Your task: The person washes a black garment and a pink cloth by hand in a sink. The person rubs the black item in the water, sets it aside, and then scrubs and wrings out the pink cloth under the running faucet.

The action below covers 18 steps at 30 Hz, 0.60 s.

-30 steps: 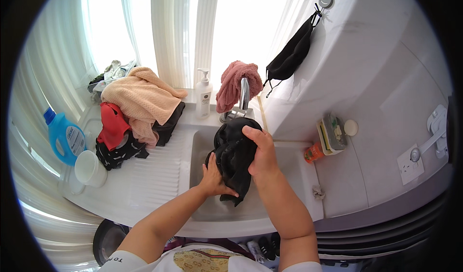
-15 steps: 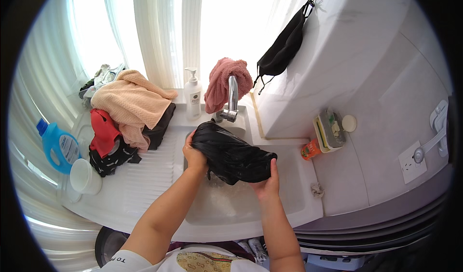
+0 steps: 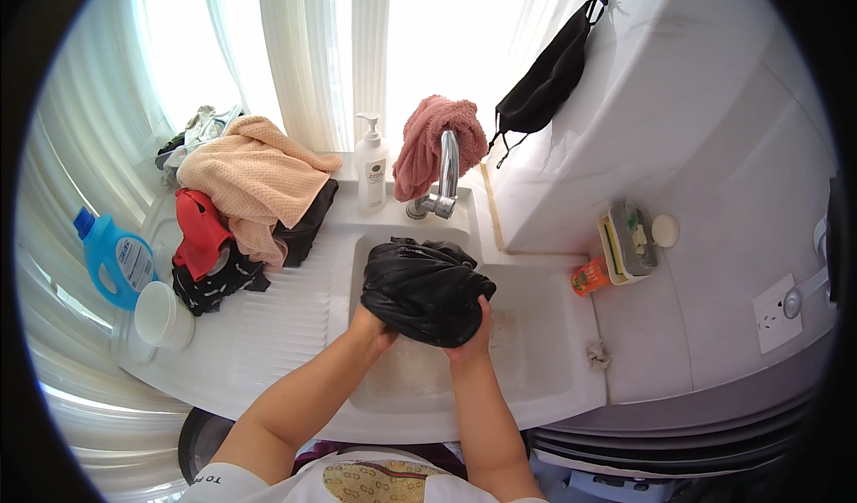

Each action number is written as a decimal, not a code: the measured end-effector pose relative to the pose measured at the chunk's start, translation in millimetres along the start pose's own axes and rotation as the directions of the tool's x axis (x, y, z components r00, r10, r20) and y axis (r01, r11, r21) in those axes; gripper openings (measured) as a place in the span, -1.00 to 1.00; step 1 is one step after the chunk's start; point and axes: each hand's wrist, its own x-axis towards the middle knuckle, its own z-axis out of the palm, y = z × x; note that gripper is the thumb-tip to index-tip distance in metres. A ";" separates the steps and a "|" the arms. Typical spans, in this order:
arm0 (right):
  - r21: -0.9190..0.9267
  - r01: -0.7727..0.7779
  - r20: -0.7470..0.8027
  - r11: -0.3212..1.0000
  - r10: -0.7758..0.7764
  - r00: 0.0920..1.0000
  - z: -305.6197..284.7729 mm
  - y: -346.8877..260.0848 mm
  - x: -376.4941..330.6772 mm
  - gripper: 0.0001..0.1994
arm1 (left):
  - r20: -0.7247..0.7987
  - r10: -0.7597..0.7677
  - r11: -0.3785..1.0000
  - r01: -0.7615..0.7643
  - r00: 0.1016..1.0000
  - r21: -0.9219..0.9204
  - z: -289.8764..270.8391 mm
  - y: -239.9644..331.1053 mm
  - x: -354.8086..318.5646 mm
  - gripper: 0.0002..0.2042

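A wet, bunched black garment (image 3: 424,289) hangs between my hands over the white sink basin (image 3: 544,351). My left hand (image 3: 370,327) grips its lower left side, with most of the fingers hidden under the cloth. On the right edge, my right hand (image 3: 473,338) is closed round the fabric, its thumb showing on top. Cloudy water (image 3: 415,369) lies in the basin below. Behind the garment stands the chrome faucet (image 3: 448,168), with a pink towel (image 3: 433,141) draped over it.
Left on the ribbed washboard (image 3: 277,342) lie a peach towel (image 3: 259,168), a red cloth (image 3: 198,235) and dark clothes. A blue detergent bottle (image 3: 120,257) and white tub (image 3: 163,315) stand beside them. A pump bottle (image 3: 370,168) is behind; a black mask (image 3: 544,79) hangs right.
The black garment has been gathered from a long stretched shape into a rounder bundle. My right hand has moved left, closer to my left hand. The view has shifted slightly.
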 end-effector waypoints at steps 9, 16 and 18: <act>-0.345 0.145 0.240 0.927 -0.063 0.969 -8.4 -42.1 -0.9 -0.50 | 0.558 -0.361 0.908 0.417 0.747 0.029 -57.0 57.1 -31.0 -0.34; -0.473 0.035 -0.174 0.880 -0.133 0.976 -10.9 -4.4 -1.1 -0.40 | -0.040 0.020 0.987 -0.014 0.999 0.162 -35.1 32.1 -5.6 -0.51; -0.367 -0.032 -0.315 0.930 -0.092 0.944 -17.4 8.7 -0.2 -0.34 | 0.101 0.167 0.930 -0.190 0.981 0.313 -21.7 25.2 -15.8 -0.51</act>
